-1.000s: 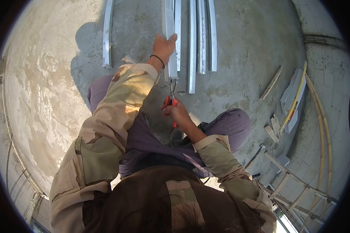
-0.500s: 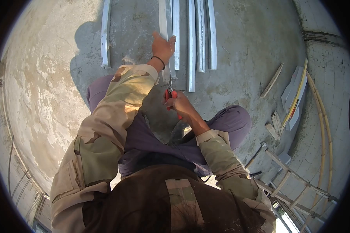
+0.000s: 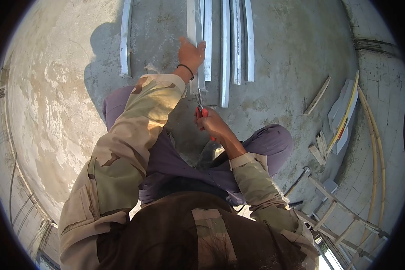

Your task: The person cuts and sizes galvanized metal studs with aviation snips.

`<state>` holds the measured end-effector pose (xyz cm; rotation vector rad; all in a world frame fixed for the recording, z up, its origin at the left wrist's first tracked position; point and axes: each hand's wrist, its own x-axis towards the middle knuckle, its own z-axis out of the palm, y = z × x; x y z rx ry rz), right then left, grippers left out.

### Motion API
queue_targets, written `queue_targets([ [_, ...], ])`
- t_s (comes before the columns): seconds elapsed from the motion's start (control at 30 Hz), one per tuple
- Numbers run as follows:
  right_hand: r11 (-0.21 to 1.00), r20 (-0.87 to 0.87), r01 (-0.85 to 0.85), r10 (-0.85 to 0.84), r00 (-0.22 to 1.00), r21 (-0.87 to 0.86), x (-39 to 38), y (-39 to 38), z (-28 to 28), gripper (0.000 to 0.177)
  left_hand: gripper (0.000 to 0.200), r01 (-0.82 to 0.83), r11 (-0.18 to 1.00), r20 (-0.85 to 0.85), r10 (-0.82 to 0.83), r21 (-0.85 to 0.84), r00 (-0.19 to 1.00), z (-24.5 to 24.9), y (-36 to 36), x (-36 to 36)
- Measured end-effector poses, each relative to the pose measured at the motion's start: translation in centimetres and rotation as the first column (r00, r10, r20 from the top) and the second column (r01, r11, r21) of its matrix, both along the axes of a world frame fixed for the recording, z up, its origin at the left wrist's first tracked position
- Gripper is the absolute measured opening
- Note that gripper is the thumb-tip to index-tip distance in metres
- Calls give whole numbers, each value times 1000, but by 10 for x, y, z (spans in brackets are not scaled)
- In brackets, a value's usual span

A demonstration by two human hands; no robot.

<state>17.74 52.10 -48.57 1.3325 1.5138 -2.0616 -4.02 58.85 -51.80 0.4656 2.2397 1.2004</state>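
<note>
My left hand (image 3: 191,55) is closed around a long metal channel (image 3: 192,22) near its close end. A black band circles that wrist. In my right hand (image 3: 213,124) are red-handled tin snips (image 3: 204,112), fingers wrapped round the handles. The blades point away from me and meet the near end of the channel; whether they bite into the metal is too small to tell. Just right of the held piece lie several more metal channels, the closest to me being a long one (image 3: 225,67). A separate channel (image 3: 125,40) lies to the left.
Around my bent legs is a rough concrete floor (image 3: 49,103). Wood scraps (image 3: 317,95), white sheet pieces (image 3: 339,110) and a yellow strip (image 3: 345,112) lie at right. Beyond them are long bamboo-like poles (image 3: 374,148). A wooden ladder (image 3: 330,211) is at lower right.
The snips and my right hand have shifted slightly down and right, and the handles look closer together. My left hand still grips the channel. The whole view has moved a little.
</note>
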Motion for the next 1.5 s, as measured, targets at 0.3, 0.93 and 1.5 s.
queue_targets([
  [0.3,992,-70,74,-67,995,99,-5,1,3,32,62,-6,1000,-67,7,6,998,-5,2,4],
  [0.93,991,14,86,-85,996,-99,-16,13,13,18,60,7,1000,-41,-8,-29,999,-14,4,10],
  [1.5,947,-21,291,-296,955,-134,-17,-3,9,8,58,-3,999,-28,2,-37,1000,-7,8,16],
])
